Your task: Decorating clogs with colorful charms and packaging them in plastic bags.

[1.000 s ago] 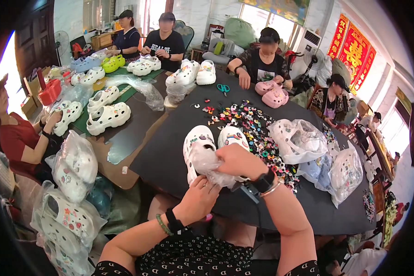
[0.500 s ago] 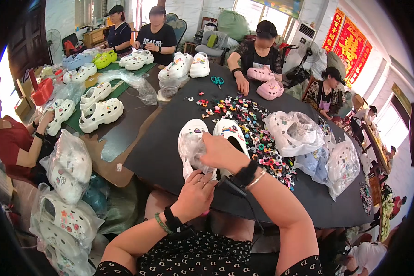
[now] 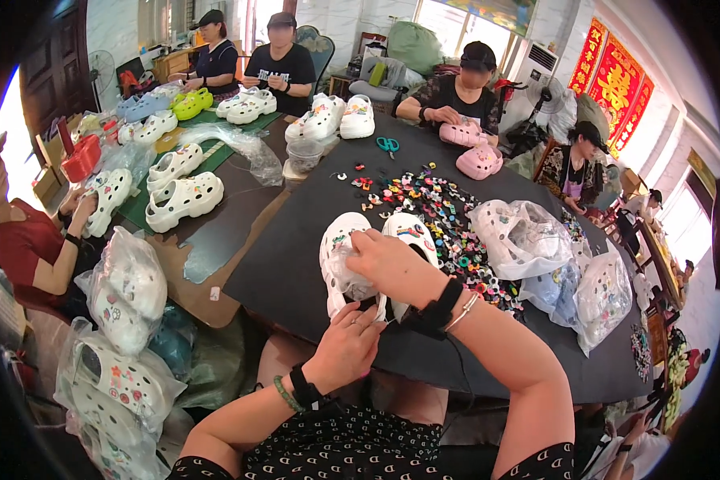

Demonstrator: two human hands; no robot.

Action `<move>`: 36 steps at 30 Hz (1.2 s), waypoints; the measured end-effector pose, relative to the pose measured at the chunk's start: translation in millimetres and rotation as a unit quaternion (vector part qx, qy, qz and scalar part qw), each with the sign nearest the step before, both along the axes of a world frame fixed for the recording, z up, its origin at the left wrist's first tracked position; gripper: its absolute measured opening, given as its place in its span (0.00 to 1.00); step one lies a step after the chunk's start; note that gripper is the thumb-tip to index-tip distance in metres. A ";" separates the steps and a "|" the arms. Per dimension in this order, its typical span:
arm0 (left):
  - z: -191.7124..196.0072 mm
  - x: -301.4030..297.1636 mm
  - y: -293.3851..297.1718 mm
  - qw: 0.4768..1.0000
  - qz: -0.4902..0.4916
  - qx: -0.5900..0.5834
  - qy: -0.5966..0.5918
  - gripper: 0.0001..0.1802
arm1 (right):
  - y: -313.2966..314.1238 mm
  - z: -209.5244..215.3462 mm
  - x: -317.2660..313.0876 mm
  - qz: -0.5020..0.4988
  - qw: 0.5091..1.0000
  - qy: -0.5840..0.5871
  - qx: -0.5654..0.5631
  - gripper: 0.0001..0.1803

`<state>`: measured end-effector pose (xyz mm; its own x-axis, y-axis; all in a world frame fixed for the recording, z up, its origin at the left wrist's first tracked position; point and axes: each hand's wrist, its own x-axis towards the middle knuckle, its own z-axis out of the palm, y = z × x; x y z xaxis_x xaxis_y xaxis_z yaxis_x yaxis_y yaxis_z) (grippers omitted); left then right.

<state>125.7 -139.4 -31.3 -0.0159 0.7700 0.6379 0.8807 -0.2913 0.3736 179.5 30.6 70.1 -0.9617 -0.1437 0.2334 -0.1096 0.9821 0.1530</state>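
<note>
A white clog with small charms on its toe lies on the dark table in front of me. Crumpled clear plastic fills its foot opening. My right hand has its fingers bent over the plastic, pressed against it at the opening; the fingertips are partly hidden. At the heel, my left hand curls its fingers around the rim. Directly to the right stands the matching white clog, with a colourful charm on it, partly covered by my right hand and wrist.
Loose colourful charms spread right of the clogs. Beyond them are bagged clogs, teal scissors and pink clogs handled by a co-worker. White clogs occupy the left table; more bagged clogs are piled at my left.
The whole view has shifted slightly. My right hand sits a little closer to the clog's toe, over the plastic. The co-worker opposite has moved a hand from the charms to the pink clogs.
</note>
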 end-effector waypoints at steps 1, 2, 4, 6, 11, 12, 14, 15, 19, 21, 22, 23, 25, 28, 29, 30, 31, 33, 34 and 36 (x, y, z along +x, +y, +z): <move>1.0 0.4 0.3 1.000 -0.003 -0.004 -0.007 0.15 | -0.8 -3.7 -1.9 -0.024 0.999 0.005 0.023 0.08; 2.1 0.4 0.3 1.000 -0.006 -0.008 -0.015 0.14 | -0.6 -7.8 -4.0 -0.049 0.998 0.009 0.045 0.05; 7.1 -0.2 -0.6 1.000 -0.010 -0.006 -0.019 0.14 | 3.1 -18.2 -10.2 -0.053 0.997 0.018 0.047 0.05; 7.1 -0.5 1.0 1.000 -0.015 -0.003 -0.022 0.14 | 3.8 -25.5 -13.8 -0.074 0.995 0.018 0.070 0.05; 4.1 -5.3 0.1 1.000 -0.025 -0.009 -0.008 0.12 | 0.3 -15.2 -9.6 -0.065 0.998 -0.001 0.020 0.11; 3.6 -6.1 0.0 1.000 -0.025 -0.008 -0.008 0.12 | 0.1 -7.3 -5.4 -0.042 0.998 -0.012 -0.034 0.13; 1.9 -5.7 -0.1 0.999 -0.029 -0.014 -0.008 0.12 | 1.8 7.6 5.0 -0.020 0.995 -0.033 -0.089 0.15; 2.5 -5.2 0.5 0.999 -0.028 -0.013 -0.008 0.12 | 1.8 14.1 7.1 0.002 0.988 -0.053 -0.145 0.17; 0.5 -3.2 0.4 1.000 -0.014 -0.001 -0.012 0.10 | 4.7 23.1 -2.0 -0.130 0.965 -0.079 -0.213 0.25; 0.7 -1.7 0.7 1.000 -0.010 0.000 -0.011 0.10 | 10.8 13.2 -5.9 -0.125 0.975 -0.071 -0.168 0.26; 0.2 -2.3 0.9 1.000 -0.016 -0.007 -0.016 0.09 | 13.2 9.4 -9.4 -0.115 0.984 -0.063 -0.124 0.28; 0.0 -3.2 1.4 0.999 -0.021 -0.015 -0.020 0.09 | 15.4 6.6 -12.3 -0.114 0.984 -0.063 -0.124 0.28; 0.5 -3.0 3.3 0.999 -0.022 -0.010 -0.025 0.09 | 15.9 2.9 -18.1 -0.147 0.986 0.060 -0.049 0.30; -0.3 -3.5 2.8 0.999 -0.022 -0.010 -0.028 0.09 | 17.6 8.1 -26.2 -0.207 0.977 0.025 -0.050 0.33; -0.1 -3.7 3.5 0.999 -0.021 -0.011 -0.026 0.09 | 18.8 2.6 -29.3 -0.207 0.976 0.025 -0.058 0.34; -0.1 -3.8 3.7 0.999 -0.022 -0.011 -0.025 0.09 | 21.6 -4.4 -33.1 -0.209 0.976 0.026 -0.058 0.34; -0.9 -3.0 3.4 1.000 -0.018 -0.007 -0.024 0.09 | 24.5 -12.0 -37.1 -0.223 0.971 0.003 -0.086 0.31; -0.8 -2.0 4.0 1.000 -0.015 -0.003 -0.023 0.09 | 30.1 -25.6 -41.9 -0.224 0.971 0.008 -0.085 0.22; -0.1 -2.2 2.9 1.000 -0.011 -0.001 -0.023 0.10 | 27.5 -25.7 -43.7 -0.223 0.971 0.007 -0.086 0.22; 0.8 -2.2 0.0 1.000 -0.006 -0.001 -0.022 0.11 | 23.1 -24.6 -45.7 -0.241 0.967 -0.010 -0.076 0.20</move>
<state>123.5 -139.4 -30.6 -0.0342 0.7714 0.6355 0.8599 -0.3013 0.4120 133.8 53.6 45.5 -0.9130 0.3571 0.1971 0.3652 0.9309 0.0054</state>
